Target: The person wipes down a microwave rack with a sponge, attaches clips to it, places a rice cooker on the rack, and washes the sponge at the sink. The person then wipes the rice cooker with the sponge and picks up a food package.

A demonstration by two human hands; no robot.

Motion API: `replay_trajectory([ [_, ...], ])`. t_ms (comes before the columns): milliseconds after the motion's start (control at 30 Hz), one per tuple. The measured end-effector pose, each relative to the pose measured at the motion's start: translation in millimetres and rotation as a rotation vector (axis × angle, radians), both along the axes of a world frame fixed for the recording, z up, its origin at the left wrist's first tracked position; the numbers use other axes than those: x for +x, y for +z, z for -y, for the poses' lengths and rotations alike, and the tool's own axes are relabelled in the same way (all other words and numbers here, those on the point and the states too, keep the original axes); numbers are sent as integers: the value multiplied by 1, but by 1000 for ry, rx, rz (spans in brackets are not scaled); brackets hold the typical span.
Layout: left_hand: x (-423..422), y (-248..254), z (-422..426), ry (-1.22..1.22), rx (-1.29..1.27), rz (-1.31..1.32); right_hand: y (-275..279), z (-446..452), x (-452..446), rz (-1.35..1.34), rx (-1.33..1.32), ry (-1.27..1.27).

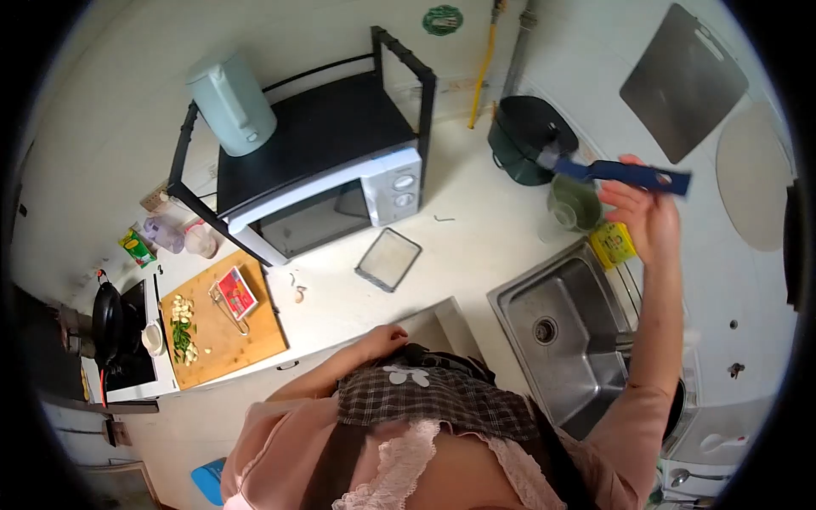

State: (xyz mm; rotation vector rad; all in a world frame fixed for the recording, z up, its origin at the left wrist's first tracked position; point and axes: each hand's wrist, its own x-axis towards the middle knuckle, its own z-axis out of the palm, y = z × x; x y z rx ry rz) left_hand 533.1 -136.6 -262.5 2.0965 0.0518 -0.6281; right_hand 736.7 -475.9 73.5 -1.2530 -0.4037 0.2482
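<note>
My right hand [646, 223] is raised at the right, above the sink's back corner. Pinched between its thumb and fingers is a blue-handled utensil [633, 173] with a hole in the handle's end. Its greyish, blurred tip points left toward a dark green lidded bin [531, 140], and its exact kind is unclear. Below it stand a green cup [574, 204] and a yellow pack [612, 245]. Low at the counter's front, my left hand [381, 342] is curled at the edge of an open drawer [444, 321]; its fingertips are partly hidden.
A microwave [319, 212] stands under a black rack [331, 132] bearing a kettle [234, 102]. Chopped garlic and greens lie on a cutting board [263, 336], near a stove with a pan [106, 323]. A small tray [388, 259] rests mid-counter, left of the sink [527, 293].
</note>
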Motion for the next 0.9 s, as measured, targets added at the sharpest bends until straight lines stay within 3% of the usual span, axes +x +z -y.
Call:
replay_trajectory([
  [100, -19, -15, -48, 53, 37, 74, -19, -70, 44, -68, 74, 31],
  [267, -34, -2, -89, 255, -41, -51, -61, -165, 134, 81, -326, -225],
  [333, -39, -13, -100, 437, -197, -38, -78, -180, 190, 206, -567, -393],
  [367, -40, -2, -101, 482, -234, -39, -77, -194, 210, 207, -563, -391],
  [433, -40, 24, -101, 543, -114, -21, -75, -215, 249, 770, -1147, -583],
  [500, -44, 19, -103, 621, -67, 26, -96, -239, 305, 967, -887, -595],
  [533, -54, 0, -106, 665, -82, 87, -95, -258, 316, 730, -879, -525],
  [667, -60, -8, -105, 711, -59, 121, -100, -322, 336, 863, -635, -396],
  [800, -48, -11, -101, 786, -109, 59, -123, -362, 363, 969, -670, -272],
  [867, -34, 5, -101, 752, -10, 2, -125, -369, 367, 936, -658, -198],
  [900, -27, 10, -100, 721, 58, -50, -128, -377, 370, 977, -526, -251],
])
